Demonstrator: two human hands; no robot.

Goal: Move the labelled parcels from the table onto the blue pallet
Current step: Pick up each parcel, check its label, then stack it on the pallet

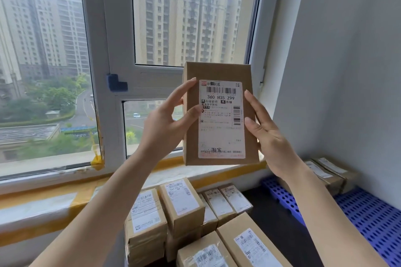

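I hold one labelled parcel [219, 115] up in front of the window [121, 50], upright, its white shipping label [221, 119] facing me. My left hand [167, 123] has its grip on the parcel's left edge: the thumb presses the front near the label's left border and the forefinger lies along the upper left corner, the rest of the fingers hidden behind the box. My right hand [269, 134] takes the right edge, thumb on the front beside the label's side barcode, fingers stretched up along the side; so both grips are closed around this one box.

Below the grip, the other parcels [182, 208] stand stacked on the surface, labels upward, packed against one another. Two larger boxes [249, 243] lie nearest to me beneath my right forearm. Down and to the right of the grip lies the blue pallet [368, 217], with a few labelled parcels [327, 173] already lying on its far end against the wall [347, 60]. Yellow tape [65, 197] runs along the sill below my left arm.
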